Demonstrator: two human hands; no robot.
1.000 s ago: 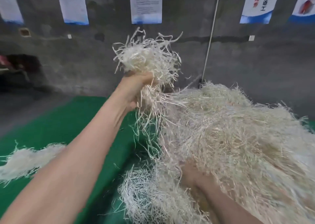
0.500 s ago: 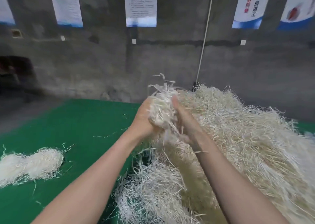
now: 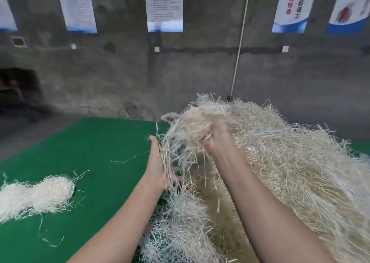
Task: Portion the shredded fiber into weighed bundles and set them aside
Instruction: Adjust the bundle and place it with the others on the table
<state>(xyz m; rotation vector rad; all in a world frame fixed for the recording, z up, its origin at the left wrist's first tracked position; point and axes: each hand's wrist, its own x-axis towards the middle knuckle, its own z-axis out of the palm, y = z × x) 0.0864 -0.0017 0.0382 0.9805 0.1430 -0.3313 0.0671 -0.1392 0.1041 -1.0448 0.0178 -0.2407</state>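
1. We look across a green mat (image 3: 90, 152).
2. Behind it we face a grey concrete wall (image 3: 120, 78) hung with printed posters (image 3: 165, 6).
3. We see a white cord (image 3: 239, 48) running down that wall.

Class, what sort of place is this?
Probably a processing workshop: a bare grey concrete wall hung with white-and-blue printed notices, and a large heap of pale shredded fiber on green floor matting.

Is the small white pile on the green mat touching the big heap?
No, the small pile lies far left on the mat, with bare green between it and the big heap.
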